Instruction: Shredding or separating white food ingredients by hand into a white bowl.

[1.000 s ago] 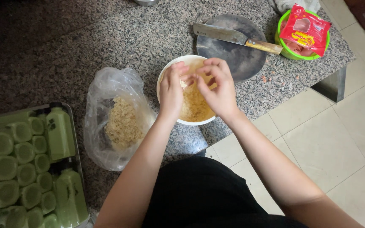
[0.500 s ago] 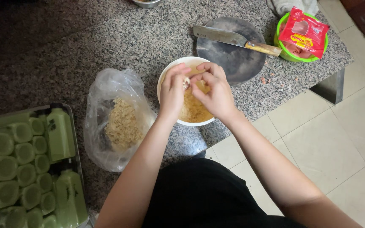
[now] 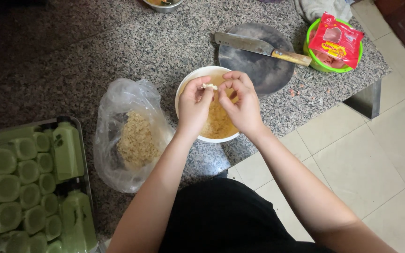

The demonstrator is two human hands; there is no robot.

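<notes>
A head-worn camera looks down at a person's two bare hands working over a white bowl (image 3: 186, 93) on a speckled granite counter (image 3: 94, 51). The left hand (image 3: 194, 105) and right hand (image 3: 241, 100) meet above the bowl's far half, fingertips pinching a small pale morsel (image 3: 208, 86) between them; both hands are closed lightly on it, thumbs against forefingers. The bowl holds a yellow-brown mass of small pieces. What exactly the morsel is cannot be told; it looks tiny, light and soft, likely to crumble or slip if squeezed hard, so a gentle fingertip pinch at its ends seems the right hold.

Just left of the bowl lies an open clear plastic bag (image 3: 118, 103) with a heap of tan flakes or husks (image 3: 137, 138) inside. Far right of the bowl sits a round dark metal plate (image 3: 258, 70) with a broad knife (image 3: 258, 47) laid across it, wooden handle pointing right. Further right, a green bowl (image 3: 309, 51) carries a red packet (image 3: 337, 40). At the near left, a metal tray (image 3: 81, 140) holds rows of pale green bottles (image 3: 66, 145). Beige floor tiles (image 3: 376, 154) show on the right.
</notes>
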